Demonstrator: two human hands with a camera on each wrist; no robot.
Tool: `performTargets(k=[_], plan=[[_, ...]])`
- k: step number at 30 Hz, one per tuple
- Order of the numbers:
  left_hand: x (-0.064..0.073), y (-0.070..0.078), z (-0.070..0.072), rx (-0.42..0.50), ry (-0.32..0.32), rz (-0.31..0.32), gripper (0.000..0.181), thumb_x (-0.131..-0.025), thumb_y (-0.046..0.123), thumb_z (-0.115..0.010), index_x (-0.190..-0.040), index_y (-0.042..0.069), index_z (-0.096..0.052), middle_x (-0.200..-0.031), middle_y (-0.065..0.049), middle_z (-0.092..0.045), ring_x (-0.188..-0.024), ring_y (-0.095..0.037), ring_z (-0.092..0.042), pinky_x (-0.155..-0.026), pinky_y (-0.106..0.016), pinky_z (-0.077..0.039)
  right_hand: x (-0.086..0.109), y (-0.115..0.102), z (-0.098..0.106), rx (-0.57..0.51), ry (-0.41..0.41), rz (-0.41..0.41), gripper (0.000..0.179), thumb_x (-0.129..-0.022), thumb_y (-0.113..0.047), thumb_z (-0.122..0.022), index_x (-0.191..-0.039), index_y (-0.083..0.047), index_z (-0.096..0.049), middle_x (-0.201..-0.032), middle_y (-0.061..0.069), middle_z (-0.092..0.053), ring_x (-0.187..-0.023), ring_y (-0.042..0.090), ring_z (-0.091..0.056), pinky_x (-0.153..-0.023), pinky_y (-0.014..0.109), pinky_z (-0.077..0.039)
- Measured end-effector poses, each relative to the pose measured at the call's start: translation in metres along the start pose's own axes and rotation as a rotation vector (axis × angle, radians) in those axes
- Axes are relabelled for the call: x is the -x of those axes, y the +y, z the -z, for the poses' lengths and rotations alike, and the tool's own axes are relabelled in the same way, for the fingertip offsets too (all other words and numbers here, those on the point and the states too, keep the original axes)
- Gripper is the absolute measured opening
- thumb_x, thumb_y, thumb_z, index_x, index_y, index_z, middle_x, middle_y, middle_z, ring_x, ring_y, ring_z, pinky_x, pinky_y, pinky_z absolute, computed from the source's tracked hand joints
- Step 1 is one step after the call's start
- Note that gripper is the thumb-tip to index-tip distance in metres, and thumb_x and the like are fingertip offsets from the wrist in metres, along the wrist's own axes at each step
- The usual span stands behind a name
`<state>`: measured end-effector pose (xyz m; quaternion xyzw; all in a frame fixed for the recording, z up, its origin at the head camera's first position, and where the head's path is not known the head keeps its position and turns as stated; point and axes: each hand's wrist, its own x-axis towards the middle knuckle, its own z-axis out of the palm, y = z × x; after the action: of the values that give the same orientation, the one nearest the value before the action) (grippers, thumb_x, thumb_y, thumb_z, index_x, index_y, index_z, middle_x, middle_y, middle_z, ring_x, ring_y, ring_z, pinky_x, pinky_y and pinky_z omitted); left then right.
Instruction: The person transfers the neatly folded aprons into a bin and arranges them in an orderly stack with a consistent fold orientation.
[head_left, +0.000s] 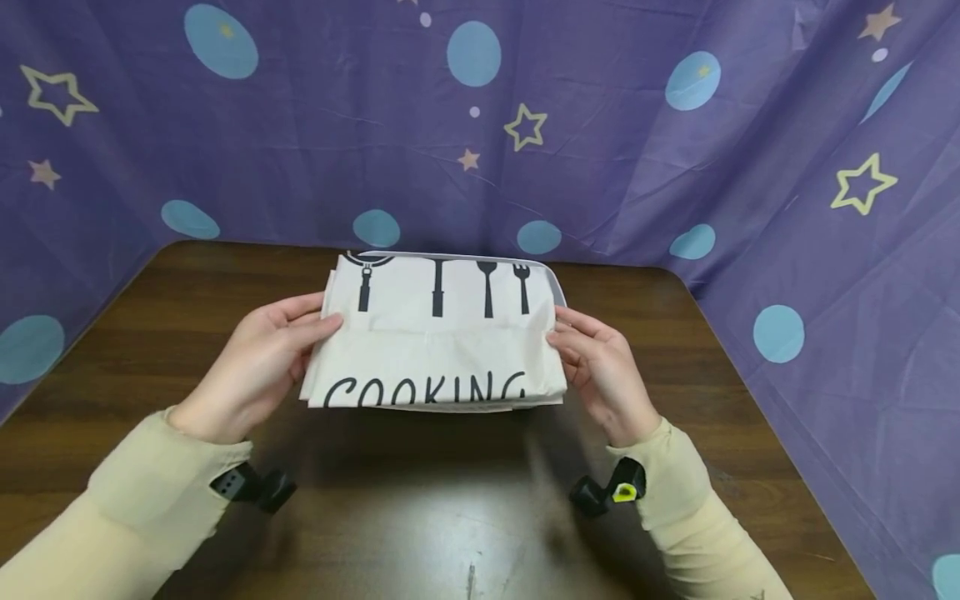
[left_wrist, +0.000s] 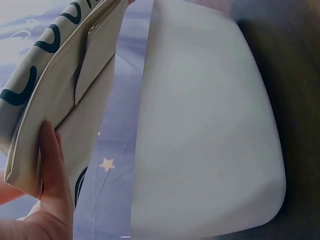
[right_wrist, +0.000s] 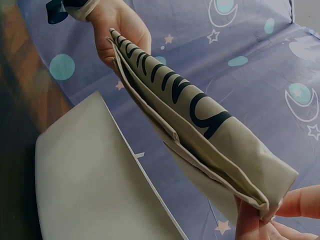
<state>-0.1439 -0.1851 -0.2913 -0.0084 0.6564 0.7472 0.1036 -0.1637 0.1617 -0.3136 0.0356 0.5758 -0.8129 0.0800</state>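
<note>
A folded cream cloth (head_left: 435, 342) with black kitchen utensils and the word COOKING printed on it is held up between both hands. My left hand (head_left: 258, 362) pinches its left edge, thumb on the printed face and fingers behind. At the right edge, my right hand (head_left: 603, 367) pinches it the same way. In the right wrist view several stacked layers of the cloth (right_wrist: 195, 145) show along the lower edge. Behind and below it stands a smooth pale grey bin (left_wrist: 210, 115) with rounded corners, mostly hidden by the cloth in the head view.
Both forearms extend over a dark brown wooden table (head_left: 420, 517). A purple curtain (head_left: 600, 125) with stars and blue dots hangs right behind the table and along its sides. Small black devices (head_left: 251, 486) are strapped at both wrists.
</note>
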Motion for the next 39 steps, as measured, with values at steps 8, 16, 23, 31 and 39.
performTargets(k=[8,16,23,31,39], plan=[[-0.011,0.006,-0.002,-0.004,0.039,0.002,0.07,-0.095,0.023,-0.068,-0.152,0.001,-0.034,-0.099,0.01,-0.073,-0.082,-0.006,-0.071,-0.069,-0.025,-0.06,-0.006,-0.008,0.001,-0.004,-0.011,0.012,0.037,-0.094,0.005,-0.054,-0.13,-0.002,-0.053,-0.089,-0.004,-0.072,-0.07,0.006,-0.069,-0.066,0.02,-0.058],[-0.021,0.009,-0.002,0.009,0.074,-0.021,0.068,-0.095,0.021,-0.068,-0.151,0.0,-0.036,-0.098,0.012,-0.072,-0.081,-0.003,-0.068,-0.069,-0.022,-0.059,-0.013,-0.019,-0.002,0.002,-0.015,0.01,0.038,-0.094,0.003,-0.055,-0.132,0.0,-0.054,-0.091,-0.002,-0.071,-0.07,0.006,-0.069,-0.066,0.02,-0.058],[-0.028,0.013,-0.003,-0.011,0.104,-0.026,0.068,-0.094,0.023,-0.068,-0.151,0.002,-0.037,-0.104,0.011,-0.068,-0.083,-0.002,-0.068,-0.071,-0.02,-0.058,-0.022,-0.029,-0.003,0.004,-0.029,0.015,0.039,-0.095,0.004,-0.055,-0.134,0.002,-0.052,-0.092,-0.001,-0.072,-0.072,0.008,-0.07,-0.07,0.021,-0.058],[-0.037,0.02,-0.006,-0.026,0.131,-0.036,0.063,-0.095,0.021,-0.068,-0.149,0.002,-0.042,-0.109,0.008,-0.067,-0.082,-0.002,-0.067,-0.07,-0.018,-0.058,-0.031,-0.033,-0.004,0.024,-0.004,0.013,0.037,-0.095,0.002,-0.057,-0.131,0.001,-0.054,-0.094,-0.001,-0.071,-0.075,0.009,-0.069,-0.073,0.022,-0.058],[-0.045,0.019,-0.009,-0.088,0.142,0.003,0.058,-0.1,0.02,-0.059,-0.152,0.004,-0.038,-0.151,-0.012,-0.043,-0.096,0.003,-0.061,-0.077,-0.013,-0.055,-0.039,-0.027,-0.003,0.031,0.024,-0.012,0.042,-0.095,0.0,-0.057,-0.137,0.002,-0.051,-0.094,-0.002,-0.07,-0.076,0.008,-0.068,-0.073,0.021,-0.057]])
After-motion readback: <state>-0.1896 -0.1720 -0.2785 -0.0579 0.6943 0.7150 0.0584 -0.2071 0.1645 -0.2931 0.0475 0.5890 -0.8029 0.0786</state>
